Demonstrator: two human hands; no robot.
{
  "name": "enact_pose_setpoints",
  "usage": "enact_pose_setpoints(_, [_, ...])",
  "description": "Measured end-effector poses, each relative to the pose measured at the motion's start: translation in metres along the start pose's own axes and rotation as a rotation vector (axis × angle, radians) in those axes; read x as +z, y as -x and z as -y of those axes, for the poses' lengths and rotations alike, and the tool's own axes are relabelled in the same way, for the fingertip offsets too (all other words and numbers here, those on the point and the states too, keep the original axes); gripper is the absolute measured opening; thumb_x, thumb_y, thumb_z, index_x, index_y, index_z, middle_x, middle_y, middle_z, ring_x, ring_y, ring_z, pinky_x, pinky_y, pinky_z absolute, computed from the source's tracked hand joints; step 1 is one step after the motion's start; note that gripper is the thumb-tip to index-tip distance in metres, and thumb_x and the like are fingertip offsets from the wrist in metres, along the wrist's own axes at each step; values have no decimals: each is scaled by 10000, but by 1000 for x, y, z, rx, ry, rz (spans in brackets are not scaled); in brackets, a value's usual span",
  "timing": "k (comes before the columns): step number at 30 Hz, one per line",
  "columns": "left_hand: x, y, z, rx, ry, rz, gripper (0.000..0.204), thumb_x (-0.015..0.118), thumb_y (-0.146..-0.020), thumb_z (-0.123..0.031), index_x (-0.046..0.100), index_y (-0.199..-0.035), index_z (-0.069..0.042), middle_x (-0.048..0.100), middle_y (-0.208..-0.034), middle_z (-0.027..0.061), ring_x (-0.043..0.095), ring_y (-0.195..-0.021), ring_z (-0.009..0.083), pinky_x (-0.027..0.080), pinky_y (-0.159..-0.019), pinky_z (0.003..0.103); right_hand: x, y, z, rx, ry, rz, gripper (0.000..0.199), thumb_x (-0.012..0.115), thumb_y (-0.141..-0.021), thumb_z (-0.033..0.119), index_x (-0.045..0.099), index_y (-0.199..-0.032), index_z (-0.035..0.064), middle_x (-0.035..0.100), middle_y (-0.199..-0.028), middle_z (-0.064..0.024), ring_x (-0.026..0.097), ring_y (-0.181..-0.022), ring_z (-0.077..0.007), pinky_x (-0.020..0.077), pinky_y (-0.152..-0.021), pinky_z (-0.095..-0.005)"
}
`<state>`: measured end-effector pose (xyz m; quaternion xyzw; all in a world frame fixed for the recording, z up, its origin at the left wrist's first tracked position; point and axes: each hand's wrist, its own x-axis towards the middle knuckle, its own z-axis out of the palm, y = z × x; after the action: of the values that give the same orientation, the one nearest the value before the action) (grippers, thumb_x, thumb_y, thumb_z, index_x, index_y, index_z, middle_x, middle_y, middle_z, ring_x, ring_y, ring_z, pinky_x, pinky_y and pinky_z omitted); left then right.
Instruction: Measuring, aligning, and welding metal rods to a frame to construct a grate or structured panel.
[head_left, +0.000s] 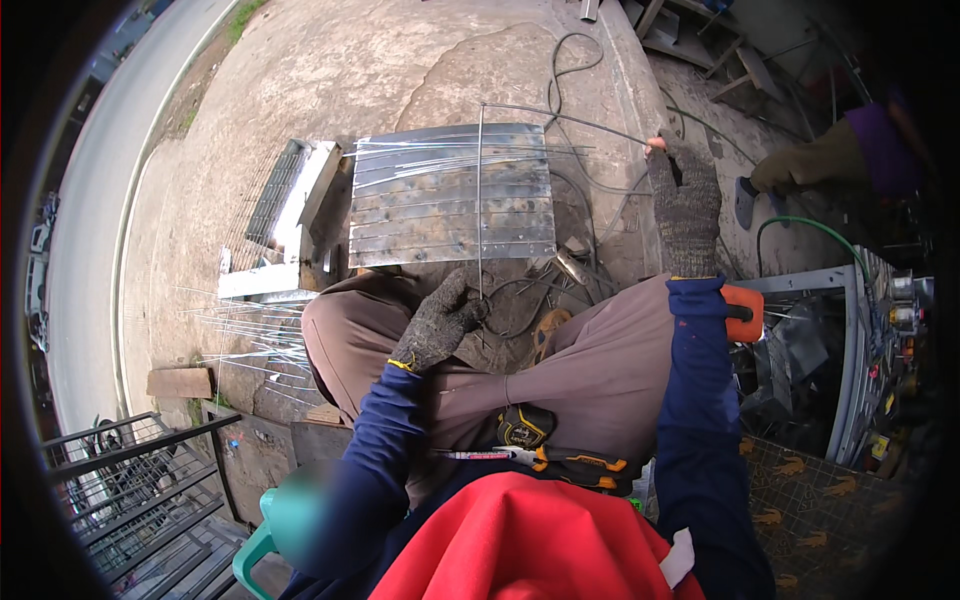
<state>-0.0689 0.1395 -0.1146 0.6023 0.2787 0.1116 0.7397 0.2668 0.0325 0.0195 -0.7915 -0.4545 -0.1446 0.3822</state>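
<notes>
We note our left hand [438, 325], in a grey knit glove, closed on the lower end of a thin bent steel rod [480, 200]. Our right hand [686, 205], gloved alike, grips the rod's far end. The rod spans a ribbed shiny metal sheet [450, 195] lying on the concrete ground [330, 80], just beyond our knees.

Teal chair [262, 540] partly blurred, cut by lower edge; another person's leg [810, 165] fades into dark rim at right; left glove [437, 325] hides wire's [480, 200] lower end.
</notes>
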Motion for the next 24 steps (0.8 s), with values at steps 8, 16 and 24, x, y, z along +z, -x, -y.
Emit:
enact_pose_setpoints(8, [1,1,-3,-12,18,15,437,620,-1002,-85,504,-1423,-90,639,-1046,5,602,-918,110,522,-803,267,2,1,-2,-34,-19,-18,190,706,-929,183,724,-1078,67,727,-970,-127,701,-879,-264,534,-800,-368])
enact_pose_setpoints(16, [2,1,-9,-16,21,18,453,616,-1012,-105,480,-1444,-92,639,-1049,6,604,-927,109,524,-812,268,4,3,-3,-52,-57,-58,195,704,-934,186,723,-1083,62,730,-985,-129,699,-899,-268,534,-816,-371])
enact_pose_setpoints(24, [2,0,-6,-18,-35,9,380,599,-1015,-83,524,-1387,-78,643,-1041,3,604,-922,112,524,-817,274,2,-3,-3,-67,-26,-110,189,695,-936,144,720,-1118,100,694,-983,-87,670,-829,-222,533,-793,-359])
